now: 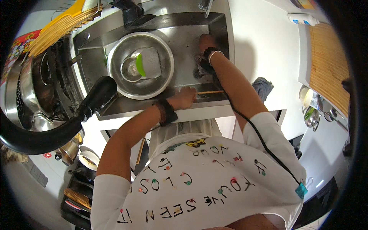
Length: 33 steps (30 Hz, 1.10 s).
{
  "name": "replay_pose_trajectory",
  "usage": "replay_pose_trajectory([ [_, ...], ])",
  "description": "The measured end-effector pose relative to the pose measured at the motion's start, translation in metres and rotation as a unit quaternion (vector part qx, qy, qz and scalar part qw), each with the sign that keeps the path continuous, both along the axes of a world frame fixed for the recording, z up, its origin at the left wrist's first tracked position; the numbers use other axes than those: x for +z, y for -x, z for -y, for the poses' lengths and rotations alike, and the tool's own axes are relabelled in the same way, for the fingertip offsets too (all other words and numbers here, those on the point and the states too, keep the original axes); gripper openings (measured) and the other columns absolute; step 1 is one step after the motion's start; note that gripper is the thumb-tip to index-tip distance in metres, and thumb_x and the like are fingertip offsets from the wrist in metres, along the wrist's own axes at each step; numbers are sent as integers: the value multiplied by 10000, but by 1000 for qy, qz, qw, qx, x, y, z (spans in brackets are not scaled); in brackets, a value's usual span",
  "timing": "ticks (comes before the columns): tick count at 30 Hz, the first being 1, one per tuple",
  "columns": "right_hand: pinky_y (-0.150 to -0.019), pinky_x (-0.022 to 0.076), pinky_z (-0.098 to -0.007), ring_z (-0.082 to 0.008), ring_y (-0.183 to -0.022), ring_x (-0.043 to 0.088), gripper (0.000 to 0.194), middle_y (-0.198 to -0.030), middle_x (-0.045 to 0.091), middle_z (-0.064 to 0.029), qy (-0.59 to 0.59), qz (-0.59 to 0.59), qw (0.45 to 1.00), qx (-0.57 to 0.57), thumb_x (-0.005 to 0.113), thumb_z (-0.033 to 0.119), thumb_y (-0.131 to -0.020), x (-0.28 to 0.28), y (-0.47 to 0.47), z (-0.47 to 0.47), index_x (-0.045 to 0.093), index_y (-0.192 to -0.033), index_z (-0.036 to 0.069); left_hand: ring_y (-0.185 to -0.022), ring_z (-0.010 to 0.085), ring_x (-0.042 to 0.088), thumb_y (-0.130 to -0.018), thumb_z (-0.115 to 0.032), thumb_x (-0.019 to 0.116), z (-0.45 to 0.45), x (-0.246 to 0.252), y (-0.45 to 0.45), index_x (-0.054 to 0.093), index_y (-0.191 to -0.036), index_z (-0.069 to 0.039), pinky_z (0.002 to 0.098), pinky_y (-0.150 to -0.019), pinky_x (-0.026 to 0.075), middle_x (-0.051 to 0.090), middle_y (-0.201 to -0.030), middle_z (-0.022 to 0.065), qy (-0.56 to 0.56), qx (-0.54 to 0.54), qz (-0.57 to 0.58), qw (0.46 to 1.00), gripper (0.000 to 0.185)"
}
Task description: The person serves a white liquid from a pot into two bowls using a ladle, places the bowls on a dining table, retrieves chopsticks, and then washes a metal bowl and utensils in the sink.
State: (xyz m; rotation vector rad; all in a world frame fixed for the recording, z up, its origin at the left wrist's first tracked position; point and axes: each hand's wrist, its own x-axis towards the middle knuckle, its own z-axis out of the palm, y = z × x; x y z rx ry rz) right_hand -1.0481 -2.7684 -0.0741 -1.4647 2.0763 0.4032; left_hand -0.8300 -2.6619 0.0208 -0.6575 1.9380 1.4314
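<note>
Over the front rim of the stainless steel sink [184, 75], my left hand [185, 97] is closed around one end of a thin wooden stick [210, 92], perhaps a chopstick, that points right. My right hand [207, 42] is low in the sink's far right corner, blurred, its fingers mostly hidden. Below that wrist is a dark mesh-like patch [201, 66]; I cannot tell if it is a cloth. To the left of my hands stands a large steel bowl [168, 76]. Inside it are a small metal bowl [126, 70] and a greyish translucent piece [152, 61] with a green curved edge [139, 65].
A black pan handle [99, 92] juts toward the sink's left front corner. A rack at left holds pots [31, 83] and a bundle of wooden chopsticks [63, 31]. The black faucet [129, 11] rises behind. A grey cloth [262, 88] lies on the white counter [247, 26].
</note>
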Motion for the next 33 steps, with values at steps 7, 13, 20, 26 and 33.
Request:
replay_pose_trajectory([
  [7, -712, 573, -436, -358, -910, 676, 316, -1051, 658, -241, 8, 38, 977, -210, 558, 220, -928, -55, -18, 13, 617, -1032, -72, -997, 307, 490, -909, -399, 595, -28, 21, -21, 526, -1045, -46, 506, -811, 324, 533, -986, 150, 75, 72, -83, 991, 384],
  [13, -776, 567, -443, -351, -836, 673, 264, -1016, 677, -225, 85, 7, 981, -176, 585, 250, -930, -68, -22, 10, 687, -942, 7, -948, 304, 516, -864, -292, 641, -32, 13, -15, 524, -1034, -39, 454, -796, 293, 575, -948, 140, 135, 18, -113, 984, 326],
  [20, -720, 514, -447, -405, -798, 627, 321, -920, 667, -214, 181, 173, 966, 66, 592, 268, -880, -18, 29, 24, 633, -969, -38, -768, 311, 618, -902, -136, 525, 5, 16, -49, 575, -1045, -39, 446, -740, 433, 645, -932, 171, 178, 108, -192, 959, 180],
  [26, -715, 523, -295, -154, -769, 632, 256, -846, 675, -71, 45, 545, 821, -164, 590, 239, -925, 95, -19, -17, 626, -1004, -2, -708, 145, 585, -994, -238, 500, 67, 26, -80, 530, -993, -38, 307, -588, 476, 657, -859, 83, -56, 558, -150, 814, 202],
  [33, -665, 491, -294, -142, -733, 598, 239, -843, 630, -44, 31, 543, 826, -149, 577, 251, -955, 52, -101, -70, 629, -947, 18, -539, 94, 438, -1013, -210, 480, 38, 11, -47, 428, -1035, -130, 237, -440, 369, 529, -763, 17, -66, 675, -148, 719, 98],
])
